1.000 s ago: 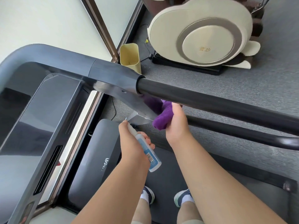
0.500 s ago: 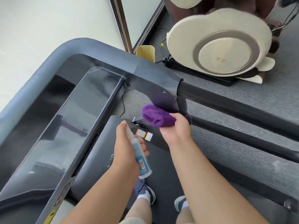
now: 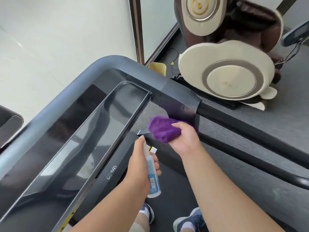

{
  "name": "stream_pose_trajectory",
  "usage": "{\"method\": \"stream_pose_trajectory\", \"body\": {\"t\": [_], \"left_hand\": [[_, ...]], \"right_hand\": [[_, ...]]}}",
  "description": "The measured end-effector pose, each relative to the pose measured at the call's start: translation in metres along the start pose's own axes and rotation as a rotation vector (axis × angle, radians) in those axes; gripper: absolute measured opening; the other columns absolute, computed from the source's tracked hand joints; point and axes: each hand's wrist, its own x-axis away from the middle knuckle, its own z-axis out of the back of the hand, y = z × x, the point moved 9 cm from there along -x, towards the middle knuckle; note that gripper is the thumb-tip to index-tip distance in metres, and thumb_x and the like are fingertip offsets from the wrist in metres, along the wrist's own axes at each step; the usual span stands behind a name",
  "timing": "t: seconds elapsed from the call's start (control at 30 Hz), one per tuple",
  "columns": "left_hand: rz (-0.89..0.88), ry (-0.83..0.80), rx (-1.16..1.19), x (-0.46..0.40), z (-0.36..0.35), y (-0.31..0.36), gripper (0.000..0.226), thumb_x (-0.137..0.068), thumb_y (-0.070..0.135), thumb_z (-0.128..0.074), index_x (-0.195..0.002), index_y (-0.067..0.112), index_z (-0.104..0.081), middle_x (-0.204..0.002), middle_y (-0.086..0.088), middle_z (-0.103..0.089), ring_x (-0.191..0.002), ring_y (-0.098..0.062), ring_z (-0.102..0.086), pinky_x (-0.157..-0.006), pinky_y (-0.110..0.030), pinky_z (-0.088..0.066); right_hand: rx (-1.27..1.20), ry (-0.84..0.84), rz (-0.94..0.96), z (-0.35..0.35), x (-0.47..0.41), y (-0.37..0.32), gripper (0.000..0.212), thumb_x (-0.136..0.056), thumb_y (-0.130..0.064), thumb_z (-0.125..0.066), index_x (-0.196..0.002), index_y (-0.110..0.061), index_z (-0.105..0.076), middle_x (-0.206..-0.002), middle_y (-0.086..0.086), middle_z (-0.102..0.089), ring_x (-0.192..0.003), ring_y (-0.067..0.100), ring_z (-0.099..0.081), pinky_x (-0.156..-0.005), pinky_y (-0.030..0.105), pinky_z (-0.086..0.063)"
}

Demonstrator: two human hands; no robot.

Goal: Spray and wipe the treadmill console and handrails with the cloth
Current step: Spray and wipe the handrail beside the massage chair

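Right hand [image 3: 184,141] gripping bunched purple cloth [image 3: 163,129], now pulled back below the console [image 3: 93,124] corner, left hand [image 3: 139,166] still wrapped round spray bottle [image 3: 152,174].

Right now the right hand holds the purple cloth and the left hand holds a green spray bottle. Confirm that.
Not quite. The spray bottle in the left hand is white with a blue label, not green, as the head view shows. The right hand does hold the purple cloth.

The console [image 3: 93,131] lies left of the handrail [image 3: 250,131], with a massage chair [image 3: 229,76] behind (on the floor beyond).
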Motion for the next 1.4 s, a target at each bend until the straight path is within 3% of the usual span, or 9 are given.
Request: {"method": "stream_pose_trajectory", "body": {"t": [0.07, 0.2, 0.53, 0.73, 0.83, 0.9, 1.07, 1.27, 1.4], "left_hand": [[0.004, -0.011, 0.005, 0.004, 0.001, 0.001, 0.065, -0.089, 0.065, -0.058, -0.049, 0.014, -0.049, -0.053, -0.004, -0.045, -0.044, -0.018, -0.04, -0.052, -0.031, -0.037], [0.005, -0.029, -0.001, 0.007, 0.008, 0.004, 0.065, -0.086, 0.068, -0.059, -0.05, 0.014, -0.05, -0.055, -0.005, -0.044, -0.047, -0.019, -0.04, -0.053, -0.031, -0.038], [-0.028, -0.138, -0.015, 0.04, 0.001, 0.022, 0.065, -0.087, 0.069, -0.061, -0.057, 0.012, -0.051, -0.055, -0.007, -0.046, -0.044, -0.019, -0.04, -0.052, -0.03, -0.04], [-0.276, -0.147, -0.066, 0.08, 0.024, 0.087, 0.074, -0.085, 0.078, -0.055, -0.054, 0.011, -0.054, -0.057, -0.012, -0.051, -0.049, -0.022, -0.049, -0.062, -0.034, -0.047], [-0.473, -0.013, -0.148, 0.11, 0.049, 0.141, 0.072, -0.095, 0.069, -0.049, -0.055, 0.009, -0.056, -0.056, -0.013, -0.055, -0.051, -0.024, -0.051, -0.068, -0.035, -0.045], [-0.575, 0.092, -0.143, 0.122, 0.07, 0.173, 0.07, -0.097, 0.066, -0.048, -0.054, 0.011, -0.056, -0.056, -0.01, -0.057, -0.053, -0.024, -0.054, -0.067, -0.035, -0.045], [-0.603, 0.134, 0.002, 0.115, 0.092, 0.207, 0.072, -0.096, 0.07, -0.047, -0.06, 0.008, -0.056, -0.058, -0.01, -0.056, -0.058, -0.024, -0.055, -0.064, -0.035, -0.047], [-0.617, 0.209, 0.065, 0.102, 0.089, 0.214, 0.06, -0.09, 0.052, -0.049, -0.046, 0.012, -0.047, -0.052, -0.007, -0.049, -0.055, -0.026, -0.047, -0.063, -0.036, -0.045], [-0.575, 0.228, 0.041, 0.095, 0.09, 0.209, 0.059, -0.094, 0.056, -0.05, -0.061, 0.007, -0.052, -0.058, -0.009, -0.053, -0.058, -0.025, -0.05, -0.061, -0.033, -0.043]], "right_hand": [[0.014, -0.012, -0.001, -0.005, 0.008, 0.0, 0.04, -0.098, 0.008, -0.04, -0.136, 0.01, -0.052, -0.109, 0.021, -0.063, -0.092, 0.032, -0.07, -0.087, 0.046, -0.061], [-0.081, -0.189, 0.096, -0.013, 0.044, -0.028, 0.045, -0.095, 0.011, -0.041, -0.137, 0.005, -0.053, -0.135, 0.032, -0.063, -0.125, 0.046, -0.065, -0.112, 0.06, -0.046], [0.094, -0.046, 0.017, -0.015, 0.038, 0.002, 0.047, -0.095, 0.002, -0.056, -0.14, -0.002, -0.045, -0.137, 0.021, -0.056, -0.121, 0.039, -0.061, -0.112, 0.052, -0.048], [0.043, -0.183, 0.099, -0.003, 0.092, -0.022, 0.037, -0.105, -0.025, -0.056, -0.14, -0.011, -0.061, -0.133, 0.02, -0.071, -0.12, 0.045, -0.068, -0.108, 0.067, -0.048], [0.062, -0.175, 0.124, 0.0, 0.124, -0.033, 0.045, -0.104, -0.036, -0.056, -0.143, -0.014, -0.061, -0.137, 0.018, -0.069, -0.122, 0.045, -0.068, -0.111, 0.066, -0.044], [0.12, -0.187, 0.121, -0.005, 0.148, -0.036, 0.049, -0.096, -0.034, -0.064, -0.141, -0.015, -0.063, -0.132, 0.016, -0.073, -0.116, 0.04, -0.072, -0.103, 0.065, -0.052], [0.15, -0.103, -0.012, -0.007, 0.173, -0.003, 0.099, -0.041, -0.023, -0.101, -0.134, -0.009, -0.069, -0.129, 0.019, -0.073, -0.111, 0.042, -0.074, -0.089, 0.057, -0.05], [0.174, -0.203, -0.029, -0.04, 0.179, 0.036, 0.044, -0.092, -0.026, -0.066, -0.131, -0.004, -0.069, -0.116, 0.023, -0.077, -0.094, 0.042, -0.078, -0.093, 0.048, -0.051], [0.164, -0.296, 0.001, -0.062, 0.179, 0.027, 0.061, -0.077, -0.027, -0.073, -0.135, -0.01, -0.067, -0.126, 0.02, -0.074, -0.118, 0.041, -0.071, -0.107, 0.056, -0.053]]}}
